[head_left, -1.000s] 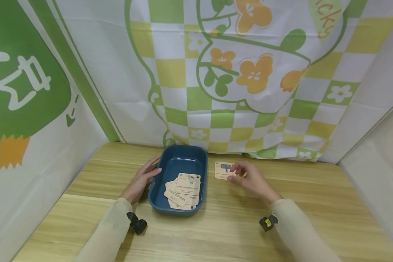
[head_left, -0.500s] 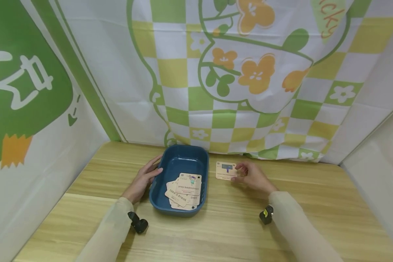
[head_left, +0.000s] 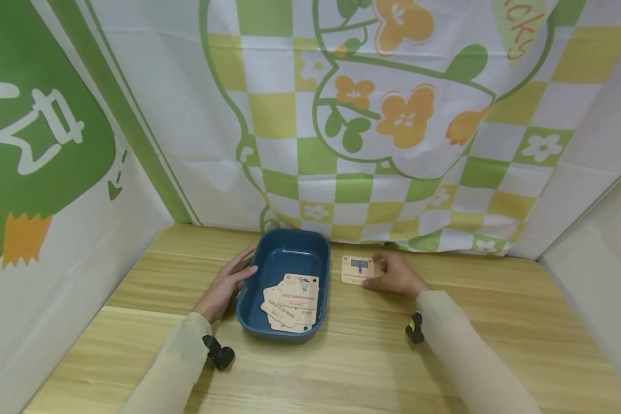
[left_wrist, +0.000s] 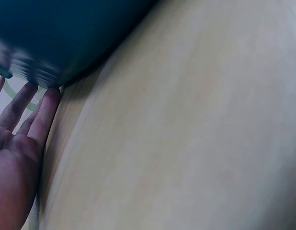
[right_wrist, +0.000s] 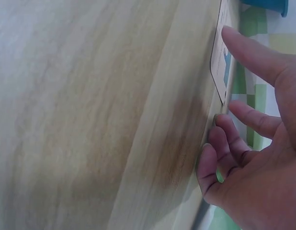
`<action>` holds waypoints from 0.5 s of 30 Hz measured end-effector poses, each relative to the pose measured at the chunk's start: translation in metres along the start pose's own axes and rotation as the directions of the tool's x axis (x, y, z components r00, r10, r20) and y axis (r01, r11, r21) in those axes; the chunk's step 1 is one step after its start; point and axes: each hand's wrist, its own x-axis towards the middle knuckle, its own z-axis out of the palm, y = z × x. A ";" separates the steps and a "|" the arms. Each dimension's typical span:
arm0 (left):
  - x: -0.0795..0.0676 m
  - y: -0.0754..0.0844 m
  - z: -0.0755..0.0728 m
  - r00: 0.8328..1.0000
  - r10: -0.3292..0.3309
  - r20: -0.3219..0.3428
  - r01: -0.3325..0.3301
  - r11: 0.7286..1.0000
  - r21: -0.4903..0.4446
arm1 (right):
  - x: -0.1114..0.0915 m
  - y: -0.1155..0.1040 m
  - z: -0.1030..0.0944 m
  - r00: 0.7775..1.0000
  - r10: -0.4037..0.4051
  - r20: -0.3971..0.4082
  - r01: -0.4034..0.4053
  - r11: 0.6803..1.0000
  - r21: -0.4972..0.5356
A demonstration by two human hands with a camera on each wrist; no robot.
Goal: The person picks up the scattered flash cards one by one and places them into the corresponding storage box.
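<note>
A dark blue plastic tray point(head_left: 245, 329) stands on the wooden table, holding several overlapping printed cards point(head_left: 297, 290), with "play badminton" on top. My left hand point(head_left: 226, 286) rests against the tray's left side, thumb at the rim; in the left wrist view its fairly straight fingers point(left_wrist: 48, 112) touch the outer wall. Right of the tray, a single picture card point(head_left: 356, 273) lies flat near the table's back. Around that card's right end is my right hand point(head_left: 397, 276), thumb point(right_wrist: 248, 55) at the lower corner and index finger at the upper one. The other fingers are bent beside the card.
Behind the table point(head_left: 331, 374) hangs a green, yellow and white checked cloth point(head_left: 352, 190). A printed green and white panel point(head_left: 57, 167) stands on the left, a pale wall point(head_left: 600, 224) on the right. A black wrist camera point(head_left: 218, 352) sits below the left hand.
My right hand has moved slightly left and inward, so thumb and index finger now reach the lone card's right corners. The left hand, tray and cards stay as they were.
</note>
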 end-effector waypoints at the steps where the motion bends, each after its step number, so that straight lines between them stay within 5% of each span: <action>1: 0.000 0.000 0.000 1.000 0.001 0.001 -0.001 1.000 -0.002 | 0.000 -0.001 0.000 1.000 -0.003 0.009 0.003 1.000 -0.006; 15: 0.000 0.000 0.000 1.000 0.008 0.002 -0.008 1.000 0.004 | 0.006 -0.004 0.003 1.000 0.026 -0.007 -0.026 0.985 -0.169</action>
